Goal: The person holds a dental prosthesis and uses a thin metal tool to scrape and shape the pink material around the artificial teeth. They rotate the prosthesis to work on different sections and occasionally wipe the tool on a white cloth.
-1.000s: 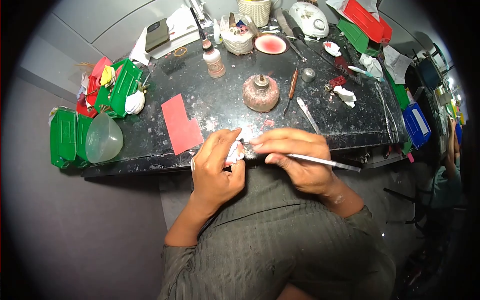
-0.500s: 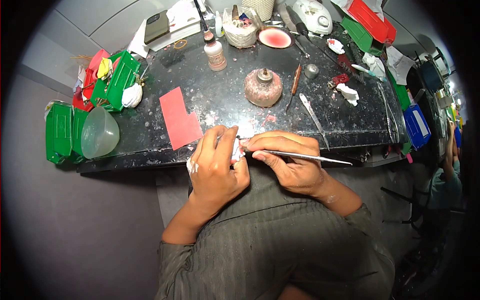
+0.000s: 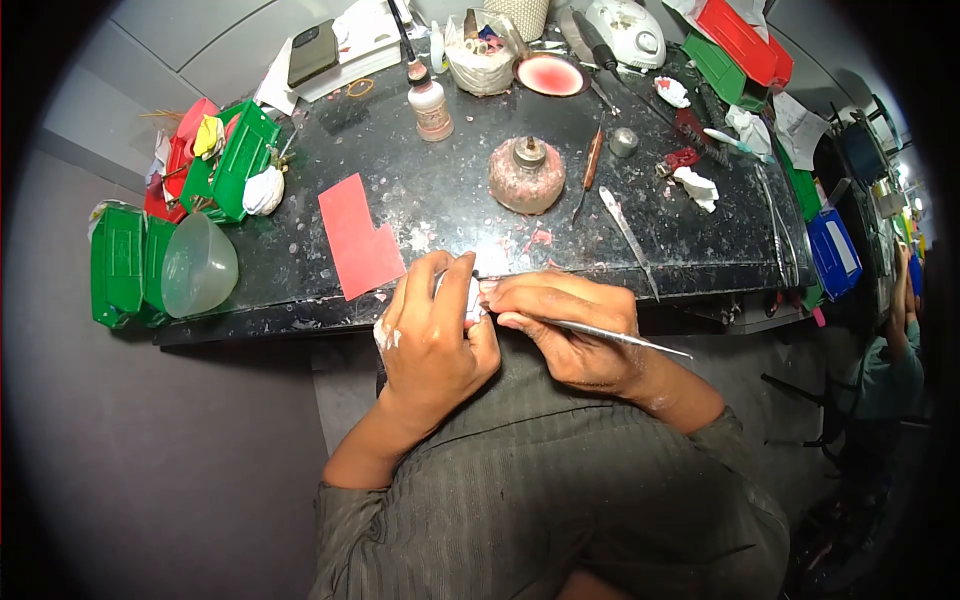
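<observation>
At the front edge of the bench, my left hand [image 3: 430, 330] is closed around a small white plaster-like piece [image 3: 474, 304] with a bit of pink on it, mostly hidden by the fingers. White smears mark the back of this hand. My right hand [image 3: 585, 335] pinches a slim metal carving tool [image 3: 645, 343] like a pen. Its rear end points right and slightly down, while the working tip is hidden at the white piece. Just beyond the left fingers lies a pink wax sheet [image 3: 358, 240] with a corner cut out.
A round spirit burner [image 3: 527, 175] stands mid-bench, beside a wooden-handled tool [image 3: 594, 160] and a metal knife [image 3: 626, 240]. Behind are a dropper bottle [image 3: 430, 105], a red-stained dish [image 3: 550, 75] and a white control unit [image 3: 625, 35]. Green bins [image 3: 235, 160] and a plastic bowl [image 3: 200, 265] are left.
The carving tool's rear end has swung slightly down and left as my right hand shifted a little. My left hand keeps its hold on the white piece, nearly still.
</observation>
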{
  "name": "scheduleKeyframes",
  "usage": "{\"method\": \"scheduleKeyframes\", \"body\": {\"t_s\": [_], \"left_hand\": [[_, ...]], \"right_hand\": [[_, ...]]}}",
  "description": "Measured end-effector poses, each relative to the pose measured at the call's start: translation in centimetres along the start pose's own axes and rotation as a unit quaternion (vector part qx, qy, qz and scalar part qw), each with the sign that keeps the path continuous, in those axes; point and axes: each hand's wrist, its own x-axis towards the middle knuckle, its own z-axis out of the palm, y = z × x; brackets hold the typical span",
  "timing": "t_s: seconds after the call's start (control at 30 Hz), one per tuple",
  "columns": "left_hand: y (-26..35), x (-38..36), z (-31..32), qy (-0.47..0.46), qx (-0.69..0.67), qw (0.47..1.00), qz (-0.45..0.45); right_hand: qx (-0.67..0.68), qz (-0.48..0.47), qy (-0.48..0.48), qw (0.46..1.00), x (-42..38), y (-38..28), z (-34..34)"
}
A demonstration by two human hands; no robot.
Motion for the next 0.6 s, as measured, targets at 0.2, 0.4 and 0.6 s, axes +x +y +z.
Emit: {"method": "scheduleKeyframes", "body": {"t_s": [0.2,0.4,0.6], "left_hand": [[0.2,-0.1,0.1,-0.013,0.01,1.0,0.0],[0.1,0.2,0.0,0.002,-0.005,1.0,-0.017],[-1.7,0.4,-0.1,-0.085,-0.577,0.787,-0.203]], "right_hand": [[0.005,0.002,-0.006,1.0,-0.1,0.1,-0.2],[0.022,0.018,-0.012,1.0,-0.2,0.2,-0.8],[0.123,0.08,0.121,0.982,-0.4,0.1,-3.1]]}}
